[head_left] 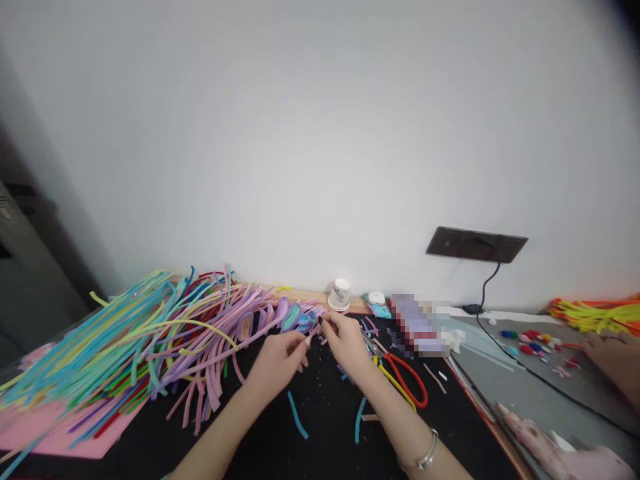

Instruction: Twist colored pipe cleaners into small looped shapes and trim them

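Note:
My left hand (281, 355) is above the black mat (320, 448), thumb and fingers closed in a pinch. A small pale pink piece (309, 341) shows at its fingertips, too small to name. Just to the right, my right hand (346, 341) has its fingers pressed together beside curled loops of purple and blue fuzzy stems (299, 319). Whatever those fingers hold is hidden. Cut blue stem pieces (298, 416) lie on the mat between and below my forearms. Scissors with red and yellow handles (407, 379) rest beside my right forearm.
Many coloured pipe cleaners (165, 333) are heaped at left, partly over a pink sheet (65, 430). A white paper cup (340, 295) stands by the wall. Right are a blurred purple packet (417, 327), a black cable (530, 372), small pom-poms (535, 343) and another person's hand (613, 357).

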A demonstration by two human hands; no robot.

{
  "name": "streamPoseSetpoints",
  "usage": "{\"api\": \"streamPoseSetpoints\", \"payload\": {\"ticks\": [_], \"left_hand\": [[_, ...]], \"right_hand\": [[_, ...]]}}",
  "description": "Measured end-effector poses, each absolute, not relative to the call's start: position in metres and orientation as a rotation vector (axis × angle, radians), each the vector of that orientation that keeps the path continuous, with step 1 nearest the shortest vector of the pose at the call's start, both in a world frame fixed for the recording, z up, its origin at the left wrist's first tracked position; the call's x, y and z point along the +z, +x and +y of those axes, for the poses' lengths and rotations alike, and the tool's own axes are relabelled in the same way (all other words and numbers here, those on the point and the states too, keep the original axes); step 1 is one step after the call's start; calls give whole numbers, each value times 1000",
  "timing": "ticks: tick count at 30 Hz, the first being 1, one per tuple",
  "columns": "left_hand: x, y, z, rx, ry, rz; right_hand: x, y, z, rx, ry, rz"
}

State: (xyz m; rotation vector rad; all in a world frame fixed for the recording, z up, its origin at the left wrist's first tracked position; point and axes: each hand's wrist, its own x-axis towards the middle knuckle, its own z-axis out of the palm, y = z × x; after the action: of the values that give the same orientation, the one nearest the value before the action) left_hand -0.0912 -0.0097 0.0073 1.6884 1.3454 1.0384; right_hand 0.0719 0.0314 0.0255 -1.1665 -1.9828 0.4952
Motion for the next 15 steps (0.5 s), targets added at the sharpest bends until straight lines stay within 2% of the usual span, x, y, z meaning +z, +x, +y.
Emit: {"api": "streamPoseSetpoints", "payload": {"ticks": [5,8,12,15], "left_hand": [[60,-160,4,1048,1899,1800],[85,-201,19,871,1950,2026],[87,-227,39,401,1970,2066],[70,-229,50,403,2013,2024]], "right_hand": [[17,100,18,502,-1225,-1923],[8,110,18,574,-1247,-1854],[1,116,17,640,-1236,-1816],[-3,118,15,639,-1231,-1811]]}}
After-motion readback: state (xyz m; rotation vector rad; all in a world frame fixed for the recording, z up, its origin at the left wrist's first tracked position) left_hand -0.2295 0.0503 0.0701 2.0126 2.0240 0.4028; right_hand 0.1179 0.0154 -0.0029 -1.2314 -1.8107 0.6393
